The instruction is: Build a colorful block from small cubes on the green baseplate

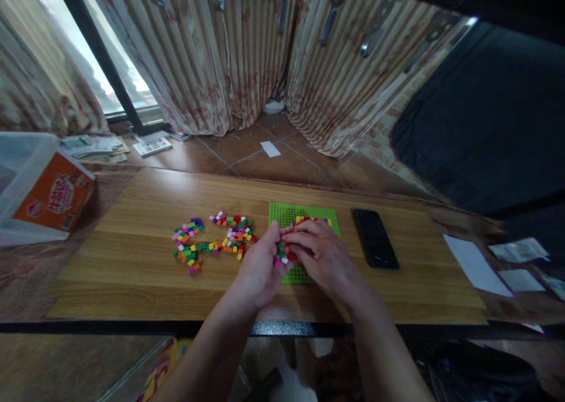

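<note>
My left hand (pixel 261 265) is cupped over the front of a green studded baseplate (pixel 281 211), with several small coloured toy bricks (pixel 283 258) in its palm and fingers. Above that palm, my right hand (pixel 325 255) has its fingers bent and its tips together at a red or orange brick among them. A row of yellow, red and blue bricks (pixel 302 219) is set on the plate behind my right hand, which partly hides it. Left of my hands, a loose heap of mixed bricks (pixel 235 237) lies on the wooden tabletop (pixel 132 272).
Farther left is another scatter of bricks (pixel 187 252). A black phone (pixel 375 238) lies right of the baseplate. Paper sheets (pixel 475 263) are by the table's right end. Beyond the left end stands a clear plastic box (pixel 30 237) with an orange label. Curtains (pixel 260 55) hang behind.
</note>
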Demonstrator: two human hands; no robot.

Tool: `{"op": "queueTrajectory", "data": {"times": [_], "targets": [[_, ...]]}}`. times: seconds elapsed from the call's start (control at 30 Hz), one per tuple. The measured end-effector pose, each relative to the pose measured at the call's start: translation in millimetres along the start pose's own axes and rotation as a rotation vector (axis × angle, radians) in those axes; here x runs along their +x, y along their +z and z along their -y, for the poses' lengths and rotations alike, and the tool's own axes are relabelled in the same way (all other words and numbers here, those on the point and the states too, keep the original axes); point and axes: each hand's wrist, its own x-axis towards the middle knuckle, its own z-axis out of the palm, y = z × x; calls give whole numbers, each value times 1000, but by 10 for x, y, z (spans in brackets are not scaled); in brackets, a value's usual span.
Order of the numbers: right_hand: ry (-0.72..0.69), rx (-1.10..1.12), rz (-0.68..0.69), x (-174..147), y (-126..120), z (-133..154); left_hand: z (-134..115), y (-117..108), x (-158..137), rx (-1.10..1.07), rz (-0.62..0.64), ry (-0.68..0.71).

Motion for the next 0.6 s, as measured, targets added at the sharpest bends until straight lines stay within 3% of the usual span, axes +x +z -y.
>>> {"op": "queueTrajectory", "data": {"times": [0.37,0.47,0.6], "targets": [[36,-12,-15,7,-70,15,-2,3,-2,47,17,-13],[108,58,-120,-21,-148,-52,-11,14,-3,85,-7,-20],[319,124,-325,-111,-268,-301,-33,5,6,103,-95,33]]}}
